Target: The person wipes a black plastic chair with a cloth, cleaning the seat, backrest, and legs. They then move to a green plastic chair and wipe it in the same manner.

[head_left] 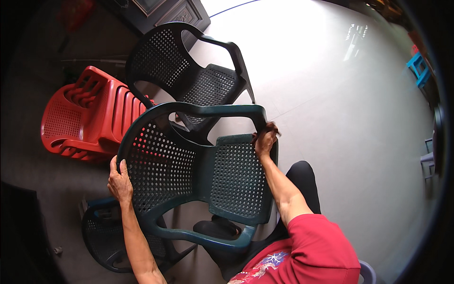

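Note:
A dark green plastic armchair [239, 177] with a perforated back and seat stands right in front of me. My left hand [120, 182] grips the top rim of its backrest, thumb on the near face. Beyond the seat's far front corner, my right hand [266, 142] is closed around a dark brown crumpled cloth [270, 127], pressed against the front leg just below the armrest. Part of the cloth is hidden by the fingers. A black plastic armchair [208, 90] of similar shape stands just behind the green one, partly covered by its armrest.
At the left is a stack of red plastic armchairs [101, 113]. Another dark armchair [106, 241] sits low at the lower left, behind my left forearm. A dark panelled door [179, 16] is at the top. Blue [418, 68] and pale stools [427, 158] stand along the right edge.

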Demonstrator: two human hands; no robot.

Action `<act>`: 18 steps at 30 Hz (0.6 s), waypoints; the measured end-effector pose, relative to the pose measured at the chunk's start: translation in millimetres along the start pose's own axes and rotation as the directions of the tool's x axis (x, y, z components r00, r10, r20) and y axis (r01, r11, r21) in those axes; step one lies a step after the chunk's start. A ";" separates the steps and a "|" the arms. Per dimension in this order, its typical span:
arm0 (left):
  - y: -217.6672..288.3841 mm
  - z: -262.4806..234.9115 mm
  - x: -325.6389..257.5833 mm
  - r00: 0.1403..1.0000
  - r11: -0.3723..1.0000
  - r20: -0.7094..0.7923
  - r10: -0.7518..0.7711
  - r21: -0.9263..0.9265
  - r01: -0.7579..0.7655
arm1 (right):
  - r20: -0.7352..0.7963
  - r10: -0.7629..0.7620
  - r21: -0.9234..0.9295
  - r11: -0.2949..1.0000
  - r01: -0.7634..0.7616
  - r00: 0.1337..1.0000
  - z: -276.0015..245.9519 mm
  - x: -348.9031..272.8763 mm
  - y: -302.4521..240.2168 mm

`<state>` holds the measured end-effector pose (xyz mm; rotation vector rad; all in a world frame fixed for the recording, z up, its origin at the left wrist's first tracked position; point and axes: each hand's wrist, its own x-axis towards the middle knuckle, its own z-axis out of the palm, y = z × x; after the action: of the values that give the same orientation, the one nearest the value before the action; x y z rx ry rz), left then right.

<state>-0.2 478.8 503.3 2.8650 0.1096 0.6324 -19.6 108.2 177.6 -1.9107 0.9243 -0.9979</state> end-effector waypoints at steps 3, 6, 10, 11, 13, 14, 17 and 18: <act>-3.4 0.5 -1.4 0.998 0.998 -0.034 0.052 -0.037 -0.053 | 0.043 -0.275 -0.305 0.912 0.274 0.961 -11.7 -31.5 -8.2; -4.6 2.4 -1.6 0.997 0.998 -0.044 0.058 -0.024 -0.059 | 0.198 -0.174 -0.425 0.872 0.244 0.965 -9.7 -48.7 1.1; -2.6 2.1 -3.5 1.000 0.999 -0.002 -0.005 -0.043 0.005 | 0.477 -0.454 -0.404 0.647 0.647 0.752 -19.6 -86.8 -8.3; 2.2 3.0 -4.7 0.999 0.997 0.016 -0.036 -0.066 0.037 | 0.525 -0.381 -0.400 0.679 0.616 0.761 -13.5 -85.3 -5.4; -1.1 1.5 -6.4 0.998 0.998 0.014 -0.065 -0.017 0.065 | 0.578 -0.309 -0.366 0.728 0.579 0.755 -3.7 -83.4 -36.6; 6.1 -1.4 -6.1 0.998 0.998 0.007 -0.066 0.003 0.066 | 0.539 -0.372 -0.314 0.744 0.590 0.756 4.6 -80.7 -44.9; 7.5 -0.6 -6.0 0.999 0.999 -0.010 -0.049 0.000 0.049 | 0.609 -0.469 -0.192 0.695 0.693 0.640 28.6 -99.3 -74.0; 8.6 -1.3 -4.8 0.999 0.999 -0.019 -0.031 0.010 0.032 | 0.635 -0.507 -0.148 0.661 0.735 0.584 41.1 -115.8 -76.9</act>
<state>-4.8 470.1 504.4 2.8618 0.1611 0.6549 -14.9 252.3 192.5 -2.7933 0.0446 -0.5560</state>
